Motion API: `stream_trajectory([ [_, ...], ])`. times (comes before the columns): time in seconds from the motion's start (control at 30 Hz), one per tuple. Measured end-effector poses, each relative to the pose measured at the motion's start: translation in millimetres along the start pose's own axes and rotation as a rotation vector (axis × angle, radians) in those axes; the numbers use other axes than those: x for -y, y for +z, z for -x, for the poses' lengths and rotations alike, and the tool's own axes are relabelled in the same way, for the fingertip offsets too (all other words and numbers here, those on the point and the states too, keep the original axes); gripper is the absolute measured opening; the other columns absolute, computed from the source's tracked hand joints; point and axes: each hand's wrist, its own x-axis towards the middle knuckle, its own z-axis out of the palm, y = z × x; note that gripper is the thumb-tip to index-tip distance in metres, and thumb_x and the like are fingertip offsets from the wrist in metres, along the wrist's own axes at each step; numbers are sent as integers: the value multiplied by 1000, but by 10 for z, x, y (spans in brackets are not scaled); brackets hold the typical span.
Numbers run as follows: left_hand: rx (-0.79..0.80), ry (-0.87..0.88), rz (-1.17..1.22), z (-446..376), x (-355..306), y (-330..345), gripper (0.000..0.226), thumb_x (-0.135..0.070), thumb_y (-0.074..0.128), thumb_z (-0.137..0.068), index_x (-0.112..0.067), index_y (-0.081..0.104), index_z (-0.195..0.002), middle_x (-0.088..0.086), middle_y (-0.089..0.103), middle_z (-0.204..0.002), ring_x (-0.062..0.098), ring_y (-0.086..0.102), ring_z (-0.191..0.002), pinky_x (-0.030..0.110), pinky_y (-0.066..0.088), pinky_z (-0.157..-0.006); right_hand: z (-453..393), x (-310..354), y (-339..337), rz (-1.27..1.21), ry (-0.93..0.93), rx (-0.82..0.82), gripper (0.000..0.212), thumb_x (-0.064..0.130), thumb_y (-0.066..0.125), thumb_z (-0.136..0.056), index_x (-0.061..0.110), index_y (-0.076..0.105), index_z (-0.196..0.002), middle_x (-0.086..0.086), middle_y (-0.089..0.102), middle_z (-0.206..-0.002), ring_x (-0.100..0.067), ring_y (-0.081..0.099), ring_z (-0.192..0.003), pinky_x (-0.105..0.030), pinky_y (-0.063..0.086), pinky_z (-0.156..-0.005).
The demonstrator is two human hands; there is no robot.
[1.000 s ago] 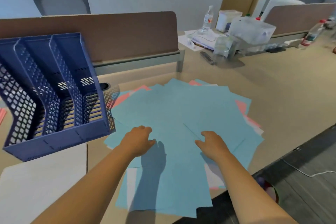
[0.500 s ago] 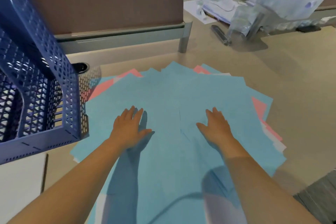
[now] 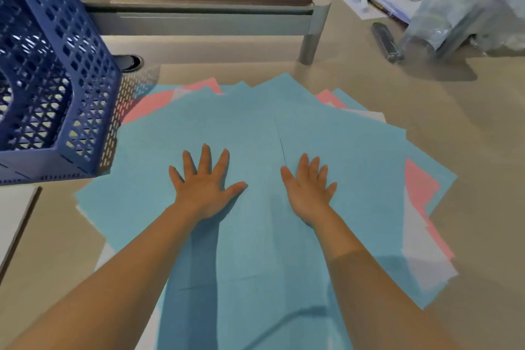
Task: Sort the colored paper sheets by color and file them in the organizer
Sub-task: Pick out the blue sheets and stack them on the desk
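Both hands have uncurled: left hand [image 3: 203, 185] and right hand [image 3: 308, 189] now press flat, fingers spread, on the blue sheets [image 3: 250, 122] fanned across the desk [image 3: 426, 99]. Pink sheets [image 3: 420, 187] peek underneath beside the organizer [image 3: 56, 88]; sliding could drag mixed colours together.

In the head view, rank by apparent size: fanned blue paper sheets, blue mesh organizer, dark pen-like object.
1. Fanned blue paper sheets
2. Blue mesh organizer, cropped by the frame and nearer the camera
3. Dark pen-like object, farthest
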Motion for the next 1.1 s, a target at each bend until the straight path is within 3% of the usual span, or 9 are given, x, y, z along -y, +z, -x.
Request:
stream_trajectory([
  [0.1, -76, -42, 127, 113, -86, 27, 72, -60, 31, -90, -34, -2, -148, -1, -17, -157, 30, -15, -145, 53, -3, -116, 35, 60, -30, -164, -82, -82, 64, 39, 32, -98, 11, 6, -149, -9, 5, -158, -21, 2, -147, -37, 0, -118],
  [0.17, -174, -164, 195, 198, -6, 9, 72, -56, 37, -91, -28, 5, -149, 3, -11, -158, 30, -11, -145, 52, 3, -116, 8, -80, -140, -68, -64, -243, 64, 36, 43, -95, 5, 20, -146, -15, 19, -155, -26, 14, -144, -37, 10, -118],
  [0.23, -196, -337, 249, 289, 88, -9, 75, -56, 42, -89, -24, 9, -149, 7, -7, -158, 33, -5, -145, 52, 9, -114, -26, -274, -237, 49, 42, -301, 67, 40, 47, -92, 6, 24, -144, -16, 17, -154, -31, 12, -144, -42, 10, -118],
  [0.33, -144, -507, 298, 425, 83, 32, 78, -58, 46, -86, -18, 17, -146, 11, 7, -155, 36, 14, -139, 48, 23, -108, 10, -337, -253, 47, 119, -236, 70, 45, 50, -89, 7, 25, -142, -13, 17, -154, -32, 12, -142, -45, 15, -114],
  [0.63, -188, -509, 630, 522, -179, 9, 72, -39, 61, -85, -10, 25, -141, 11, 24, -147, 35, 26, -133, 44, 33, -101, 141, -5, -146, -197, 19, -120, 66, 27, 63, -84, 4, 30, -136, -12, 32, -141, -32, 35, -129, -38, 34, -102],
  [0.8, -231, -569, 1111, 526, 59, -72, 73, -20, 67, -84, -1, 26, -141, 17, 40, -140, 35, 47, -123, 38, 42, -93, 119, 26, -127, -472, 46, 6, 49, 13, 67, -81, -2, 44, -122, -15, 57, -121, -30, 58, -107, -32, 47, -83],
  [0.93, -152, -524, 1132, 526, 187, -92, 47, -7, 66, -83, 6, 49, -124, 22, 57, -124, 40, 56, -111, 41, 46, -90, 109, -21, -150, -376, -11, -24, 35, 26, 64, -83, 9, 53, -112, -6, 59, -105, -27, 56, -101, -36, 45, -89],
  [1.03, -195, -509, 1051, 531, 183, -84, 36, -4, 62, -85, 4, 55, -119, 22, 59, -120, 40, 56, -110, 42, 45, -91, 60, -175, -304, -41, 64, -240, 47, 34, 58, -84, 14, 49, -126, -10, 42, -135, -31, 37, -128, -41, 30, -105],
  [1.1, -244, -500, 1008, 520, 180, -78, 34, -6, 61, -86, 3, 55, -118, 23, 60, -119, 40, 57, -108, 44, 45, -92, 30, -322, -401, 20, 172, -294, 56, 33, 58, -85, 11, 40, -133, -12, 30, -144, -32, 27, -134, -43, 25, -108],
])
